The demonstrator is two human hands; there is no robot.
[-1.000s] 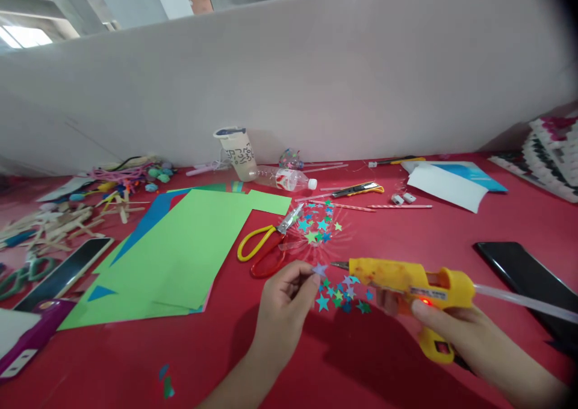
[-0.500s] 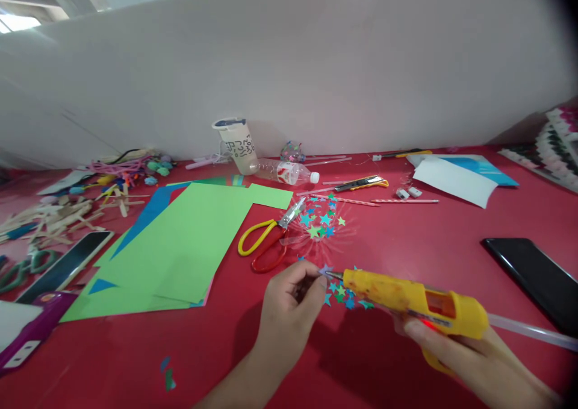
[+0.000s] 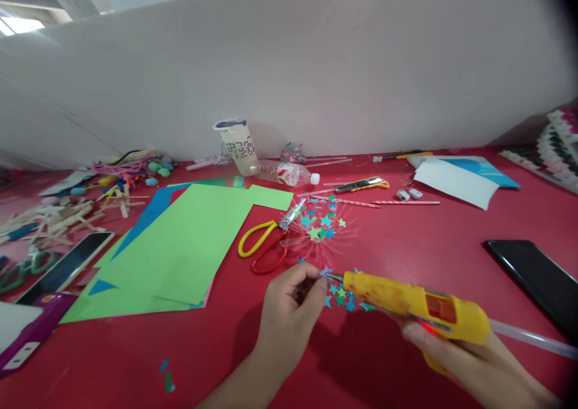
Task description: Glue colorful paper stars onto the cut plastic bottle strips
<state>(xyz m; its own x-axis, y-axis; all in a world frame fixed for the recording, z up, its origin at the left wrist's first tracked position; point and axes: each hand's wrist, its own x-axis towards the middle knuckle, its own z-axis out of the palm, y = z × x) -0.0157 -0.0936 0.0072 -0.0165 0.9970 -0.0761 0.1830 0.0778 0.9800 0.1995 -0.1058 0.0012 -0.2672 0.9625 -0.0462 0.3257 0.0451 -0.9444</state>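
Note:
Between the thumb and forefinger of my left hand is a small purple paper star. My right hand is wrapped round the handle of a yellow glue gun, its metal nozzle at the star. A clear glue stick sticks out of the gun's back end. Below the nozzle lie several loose blue and green paper stars. Farther back, more stars lie on a clear plastic piece with thin fringed strips spread outward. Scissors with one yellow and one red handle rest beside it.
Green paper sheets lie at left, near a phone, a purple power strip and wooden sticks. At the back are a cup, a plastic bottle and a utility knife. A black phone lies at right.
Almost nothing differs. Both hands hold nearly the same pose, with the glue gun's nozzle still at the purple star.

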